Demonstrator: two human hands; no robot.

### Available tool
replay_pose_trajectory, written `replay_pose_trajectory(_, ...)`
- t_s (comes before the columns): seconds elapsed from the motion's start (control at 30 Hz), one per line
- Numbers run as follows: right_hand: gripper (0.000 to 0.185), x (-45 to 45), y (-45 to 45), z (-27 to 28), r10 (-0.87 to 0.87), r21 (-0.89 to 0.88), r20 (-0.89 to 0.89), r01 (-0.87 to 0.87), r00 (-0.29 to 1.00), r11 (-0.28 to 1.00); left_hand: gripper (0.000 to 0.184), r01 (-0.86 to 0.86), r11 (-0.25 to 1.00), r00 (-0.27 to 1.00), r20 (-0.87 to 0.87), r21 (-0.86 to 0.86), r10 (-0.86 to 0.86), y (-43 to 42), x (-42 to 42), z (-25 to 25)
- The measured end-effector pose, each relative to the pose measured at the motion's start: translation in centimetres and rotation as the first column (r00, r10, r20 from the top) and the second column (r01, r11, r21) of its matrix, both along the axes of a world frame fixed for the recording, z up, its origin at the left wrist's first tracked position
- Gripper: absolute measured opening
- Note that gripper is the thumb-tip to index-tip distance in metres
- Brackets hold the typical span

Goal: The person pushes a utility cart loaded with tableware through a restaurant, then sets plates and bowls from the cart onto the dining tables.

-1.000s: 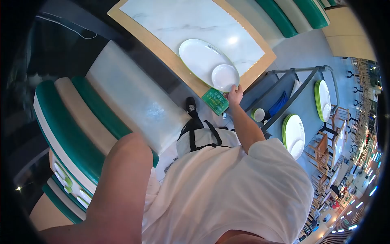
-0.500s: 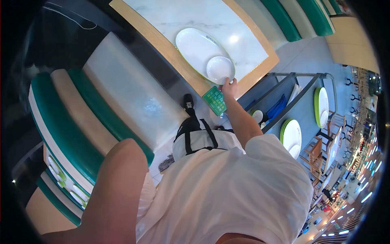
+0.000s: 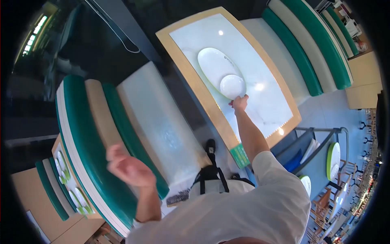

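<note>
A large white oval plate [image 3: 214,65] with a green rim is over the marble-topped table [image 3: 268,101], toward its window side. On the plate's near end lies a small round white plate [image 3: 232,86]. My right hand [image 3: 240,103] grips the oval plate's near edge, fingers closed on the rim. Raised over the green and beige bench back, my left hand [image 3: 131,166] is empty, its fingers loosely apart and somewhat blurred. A green card [image 3: 239,156] hangs at the table's near corner.
A grey cart [image 3: 313,162] at the right carries stacked green-rimmed plates [image 3: 333,161] and a blue cloth [image 3: 293,162]. Padded benches [image 3: 156,122] flank the table. Another table with plates [image 3: 61,166] is at the far left. Wooden chairs [image 3: 323,202] stand beyond the cart.
My right hand and the oval plate have moved farther in over the table, away from its near corner. My left hand has come into view. The camera view has shifted.
</note>
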State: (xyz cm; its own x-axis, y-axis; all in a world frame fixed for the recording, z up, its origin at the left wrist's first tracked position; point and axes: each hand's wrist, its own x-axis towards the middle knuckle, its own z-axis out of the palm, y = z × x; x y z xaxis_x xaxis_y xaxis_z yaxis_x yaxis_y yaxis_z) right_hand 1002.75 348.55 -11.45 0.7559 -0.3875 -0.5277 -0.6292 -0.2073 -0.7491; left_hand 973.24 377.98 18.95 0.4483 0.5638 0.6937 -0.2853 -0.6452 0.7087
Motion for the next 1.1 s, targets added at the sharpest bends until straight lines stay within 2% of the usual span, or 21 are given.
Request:
replay_pose_trajectory(0.07, 0.053, 2.2, 1.4, -0.7, 0.041, 0.021, -0.023, -0.041, 0.999, 0.999, 0.018, -0.098, 0.992, 0.919, -0.390, -0.085, 0.058, -1.0, -3.5, -6.6)
replay_pose_trajectory(0.13, 0.053, 3.9, 3.3, -0.5, 0.037, 0.028, -0.019, -0.037, 0.999, 0.999, 0.013, -0.196, 0.981, 0.704, -0.697, -0.007, 0.136, -1.9, -8.8, -12.7)
replay_pose_trajectory(0.27, 0.059, 7.1, 6.2, -1.4, 0.068, 0.069, -0.035, -0.066, 0.997, 0.995, 0.013, -0.262, 0.965, 0.444, -0.885, 0.021, 0.140, -3.9, -18.4, -19.4)
replay_pose_trajectory(0.33, 0.061, 8.5, 6.6, -1.5, 0.076, 0.108, -0.035, -0.072, 0.996, 0.992, 0.013, -0.280, 0.960, 0.418, -0.902, -0.012, 0.111, -4.7, -19.7, -19.9)
replay_pose_trajectory(0.4, 0.071, 9.8, 6.7, -1.7, 0.092, 0.266, -0.023, -0.083, 0.995, 0.960, 0.013, -0.300, 0.953, 0.379, -0.922, -0.038, 0.083, -5.0, -19.2, -19.3)
replay_pose_trajectory(0.47, 0.076, 8.5, 5.8, -1.7, 0.096, 0.340, -0.027, -0.081, 0.995, 0.937, 0.013, -0.249, 0.964, 0.510, -0.859, -0.093, 0.049, -5.1, -16.4, -18.9)
replay_pose_trajectory(0.5, 0.079, 7.6, 4.9, -1.0, 0.211, 0.257, 0.029, -0.211, 0.977, 0.943, 0.019, -0.233, 0.964, 0.514, -0.858, -0.130, 0.009, -4.8, -14.8, -19.0)
replay_pose_trajectory(0.57, 0.081, 3.3, 3.0, -0.2, 0.418, 0.040, 0.150, -0.428, 0.896, 0.903, 0.028, -0.177, 0.966, 0.654, -0.756, -0.188, -0.027, -3.5, -9.3, -17.6)
replay_pose_trajectory(0.63, 0.073, -2.9, 0.2, 0.9, 0.510, 0.022, 0.139, -0.518, 0.849, 0.855, 0.035, 0.026, 0.969, 0.799, -0.578, -0.245, -0.168, -2.6, -1.7, -11.0)
replay_pose_trajectory(0.67, 0.069, -6.0, -1.8, -0.2, 0.536, 0.026, 0.167, -0.547, 0.828, 0.837, 0.041, 0.080, 0.981, 0.874, -0.461, -0.178, -0.154, -2.2, 1.8, -6.9)
replay_pose_trajectory(0.7, 0.065, -9.2, -4.1, -1.5, 0.559, 0.025, 0.192, -0.574, 0.806, 0.819, 0.052, 0.245, 0.962, 0.946, -0.185, -0.120, -0.265, -1.7, 5.2, -2.2)
replay_pose_trajectory(0.73, 0.060, -12.8, -6.3, -1.4, 0.551, 0.067, 0.201, -0.572, 0.810, 0.817, 0.062, 0.347, 0.937, 0.932, 0.097, 0.044, -0.350, -1.8, 8.3, 3.2)
replay_pose_trajectory(0.77, 0.048, -16.0, -8.3, 0.0, 0.535, 0.124, 0.164, -0.555, 0.829, 0.822, 0.068, 0.401, 0.883, 0.855, 0.247, 0.244, -0.456, -2.0, 10.1, 9.2)
replay_pose_trajectory(0.8, 0.048, -18.4, -10.3, 2.1, 0.512, 0.110, 0.151, -0.529, 0.846, 0.842, 0.077, 0.325, 0.862, 0.789, 0.391, 0.388, -0.474, -2.4, 11.0, 13.6)
replay_pose_trajectory(0.87, 0.036, -22.3, -13.8, 7.5, 0.474, 0.251, 0.252, -0.530, 0.844, 0.810, 0.077, 0.393, 0.841, 0.747, 0.405, 0.371, -0.528, -2.2, 9.8, 13.9)
replay_pose_trajectory(0.93, 0.027, -22.8, -17.3, 16.2, 0.292, 0.213, 0.462, -0.425, 0.837, 0.880, 0.077, 0.457, 0.800, 0.687, 0.416, 0.389, -0.595, 1.9, 9.9, 14.3)
replay_pose_trajectory(0.97, 0.026, -22.7, -18.7, 22.4, 0.224, 0.105, 0.637, -0.371, 0.738, 0.923, 0.077, 0.493, 0.773, 0.652, 0.418, 0.400, -0.632, 5.1, 8.7, 14.4)
replay_pose_trajectory(1.0, 0.027, -22.9, -21.1, 30.7, 0.294, -0.091, 0.678, -0.319, 0.674, 0.943, 0.077, 0.533, 0.740, 0.611, 0.418, 0.411, -0.672, 4.9, 8.5, 14.9)
replay_pose_trajectory(1.03, 0.034, -23.0, -22.6, 36.2, 0.352, -0.333, 0.875, -0.113, 0.333, 0.936, 0.077, 0.570, 0.704, 0.565, 0.421, 0.423, -0.710, 3.7, 9.1, 15.3)
replay_pose_trajectory(1.07, 0.044, -23.8, -23.9, 41.3, 0.222, -0.214, 0.973, -0.104, 0.068, 0.971, 0.077, 0.604, 0.669, 0.518, 0.425, 0.433, -0.742, 2.6, 9.0, 15.8)
replay_pose_trajectory(1.1, 0.058, -26.4, -27.0, 46.0, 0.312, -0.305, 0.940, 0.073, -0.141, 0.950, 0.077, 0.632, 0.633, 0.470, 0.429, 0.447, -0.771, 0.6, 9.9, 16.4)
